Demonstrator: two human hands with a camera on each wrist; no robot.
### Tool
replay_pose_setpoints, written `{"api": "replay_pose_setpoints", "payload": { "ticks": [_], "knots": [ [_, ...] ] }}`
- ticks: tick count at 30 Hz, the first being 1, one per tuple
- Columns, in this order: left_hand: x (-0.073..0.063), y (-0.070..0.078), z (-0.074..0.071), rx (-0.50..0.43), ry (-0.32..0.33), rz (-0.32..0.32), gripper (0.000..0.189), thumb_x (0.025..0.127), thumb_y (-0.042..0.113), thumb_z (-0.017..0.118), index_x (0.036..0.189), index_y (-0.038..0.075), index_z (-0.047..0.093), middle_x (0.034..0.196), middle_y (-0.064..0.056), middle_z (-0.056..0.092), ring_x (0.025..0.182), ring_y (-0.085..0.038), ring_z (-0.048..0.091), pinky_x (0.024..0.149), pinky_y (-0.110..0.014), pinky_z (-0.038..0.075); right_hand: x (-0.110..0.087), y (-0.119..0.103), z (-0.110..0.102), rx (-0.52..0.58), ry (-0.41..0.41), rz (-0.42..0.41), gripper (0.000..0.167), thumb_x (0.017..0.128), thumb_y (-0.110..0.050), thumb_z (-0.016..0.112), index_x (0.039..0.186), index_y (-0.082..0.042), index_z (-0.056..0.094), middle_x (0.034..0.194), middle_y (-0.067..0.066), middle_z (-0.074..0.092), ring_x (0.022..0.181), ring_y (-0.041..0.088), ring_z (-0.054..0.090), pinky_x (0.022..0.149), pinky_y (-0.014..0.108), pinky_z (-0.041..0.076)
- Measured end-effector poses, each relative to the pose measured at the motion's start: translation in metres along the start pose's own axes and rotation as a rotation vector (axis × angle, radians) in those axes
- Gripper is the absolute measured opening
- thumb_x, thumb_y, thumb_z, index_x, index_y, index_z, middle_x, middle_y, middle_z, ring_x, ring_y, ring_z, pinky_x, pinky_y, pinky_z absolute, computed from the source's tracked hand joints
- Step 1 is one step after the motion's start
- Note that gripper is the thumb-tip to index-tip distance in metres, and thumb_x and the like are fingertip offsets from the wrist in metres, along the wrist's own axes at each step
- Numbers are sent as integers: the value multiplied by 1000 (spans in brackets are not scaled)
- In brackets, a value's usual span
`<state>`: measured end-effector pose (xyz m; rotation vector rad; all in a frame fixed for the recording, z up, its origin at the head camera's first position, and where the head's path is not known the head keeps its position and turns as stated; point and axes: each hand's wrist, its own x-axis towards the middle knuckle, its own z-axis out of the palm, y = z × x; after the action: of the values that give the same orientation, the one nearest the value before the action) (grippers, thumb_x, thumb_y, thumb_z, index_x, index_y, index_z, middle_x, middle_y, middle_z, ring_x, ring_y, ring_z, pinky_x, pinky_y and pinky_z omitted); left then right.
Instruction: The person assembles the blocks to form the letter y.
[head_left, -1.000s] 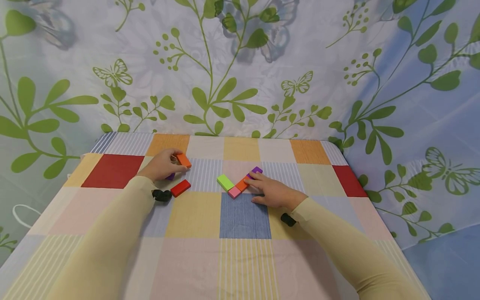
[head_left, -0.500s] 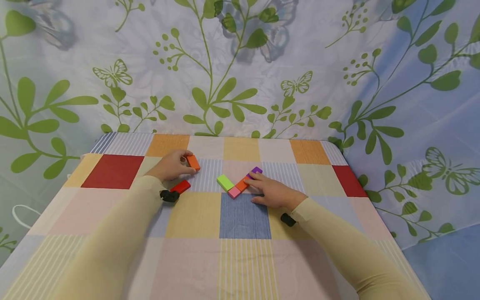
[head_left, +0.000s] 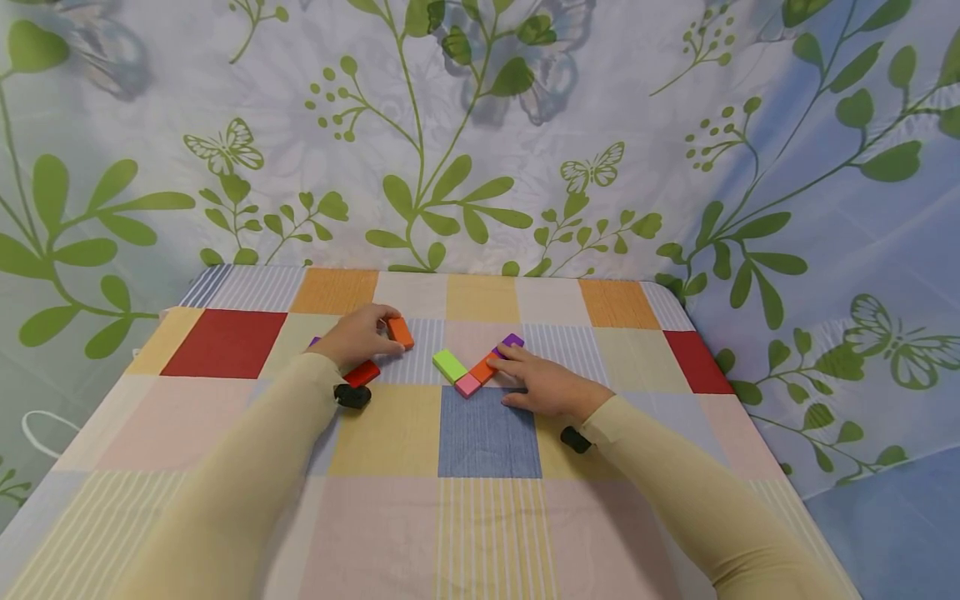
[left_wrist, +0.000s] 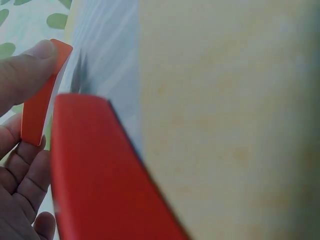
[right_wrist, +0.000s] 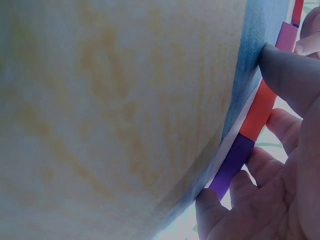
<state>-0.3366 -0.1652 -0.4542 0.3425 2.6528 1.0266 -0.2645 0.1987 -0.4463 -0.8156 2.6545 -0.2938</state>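
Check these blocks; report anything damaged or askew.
Nothing stands out: the pink block and purple block share one straight row, the green block meets its end, and the orange block the left hand pinches looks intact.

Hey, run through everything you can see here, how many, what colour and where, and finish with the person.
Lime block: 1, green, mid-table, beside pink block
Pink block: 1, pink, near end of slanted row
Row orange block: 1, orange, middle of row
Row purple block: 1, purple, far end of row
Held orange block: 1, orange, in left hand
Red block: 1, red, by left hand
Purple piece: 1, purple, mostly hidden by left hand
Patchwork cloth: 1, multicoloured, covering table
Backdrop: at least 1, pale with green leaves, behind table
White loop: 1, white, beyond table's left edge
Wrist devices: 2, black, one per wrist
Sleeves: 2, cream, both arms
Hands: 2, bare, left gripping; right hand at row
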Motion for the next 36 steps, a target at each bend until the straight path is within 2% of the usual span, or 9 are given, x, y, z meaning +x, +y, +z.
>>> {"api": "replay_pose_setpoints", "payload": {
  "ticks": [4,14,22,36],
  "knots": [
    [1,2,3,30,-4,-6,69,88,33,85,148,14,57,130,-11,62,115,-31,55,102,-47,50,1,1,1,-3,0,0,79,100,-38,72,167,-21,32,177,8,18,164,31,20,129,49,28],
    [1,10,8,89,-33,-24,70,89,37,83,150,16,55,141,-13,60,123,-33,53,112,-54,47,1,1,2,7,4,6,80,100,-38,72,167,-22,32,178,8,17,164,31,20,129,50,27],
    [3,9,11,106,-49,-38,73,89,40,84,151,18,55,148,-13,58,128,-34,53,114,-58,45,1,0,1,2,1,8,79,100,-37,72,166,-21,33,177,9,18,164,31,20,129,50,28],
    [6,9,13,131,-50,-11,72,89,41,82,152,17,56,153,-12,57,134,-35,52,117,-60,41,-1,0,0,19,7,-4,79,100,-36,73,166,-20,34,177,10,19,163,33,22,129,51,28]
  ]
}}
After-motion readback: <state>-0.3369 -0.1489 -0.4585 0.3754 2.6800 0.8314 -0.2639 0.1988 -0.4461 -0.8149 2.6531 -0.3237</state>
